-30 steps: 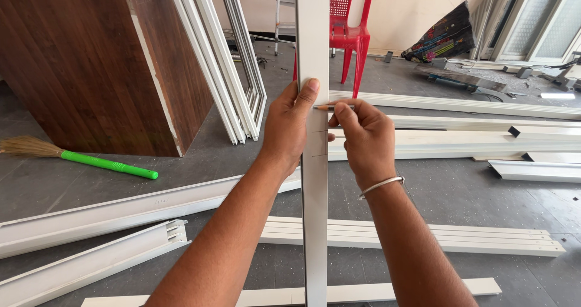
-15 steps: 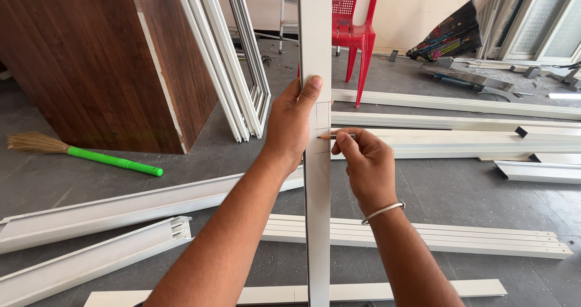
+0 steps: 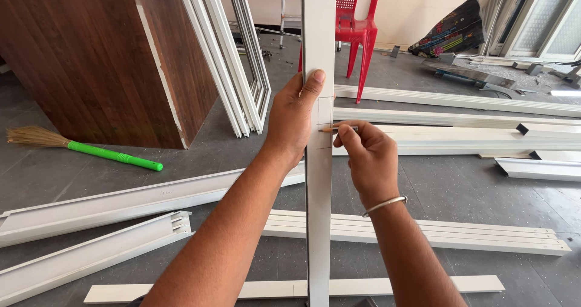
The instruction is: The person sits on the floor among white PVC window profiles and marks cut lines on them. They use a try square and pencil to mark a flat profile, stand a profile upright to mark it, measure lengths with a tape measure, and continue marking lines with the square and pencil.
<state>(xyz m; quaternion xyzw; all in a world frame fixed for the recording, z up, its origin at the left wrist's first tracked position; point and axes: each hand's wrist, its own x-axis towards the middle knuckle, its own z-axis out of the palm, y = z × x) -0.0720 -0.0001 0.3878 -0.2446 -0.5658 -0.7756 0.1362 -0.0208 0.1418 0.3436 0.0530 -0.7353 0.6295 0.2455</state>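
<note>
We hold a long white profile strip (image 3: 319, 210) upright between our hands; its long axis runs straight up and down, from below our wrists to past the top of the view. It is flat-faced, smooth and narrow, with thin pencil lines drawn on it at hand height. Our left hand (image 3: 292, 122) wraps its left edge, thumb pressed flat on the front face. Our right hand (image 3: 366, 159) pinches a pencil (image 3: 339, 128) lying crosswise, its tip touching the strip just below the left thumb. A metal bangle (image 3: 384, 205) circles the right wrist.

Below and beside our forearms, more white profiles (image 3: 417, 231) lie flat on the grey floor (image 3: 460, 186); those to the left (image 3: 91, 255) show open hollow channels at their ends, with nothing we can see in them. Left of our left hand lies a broom with a green handle (image 3: 112, 156) before a dark wooden cabinet (image 3: 103, 59). White frames (image 3: 233, 59) lean against it. Beyond the strip stands a red plastic chair (image 3: 357, 22).
</note>
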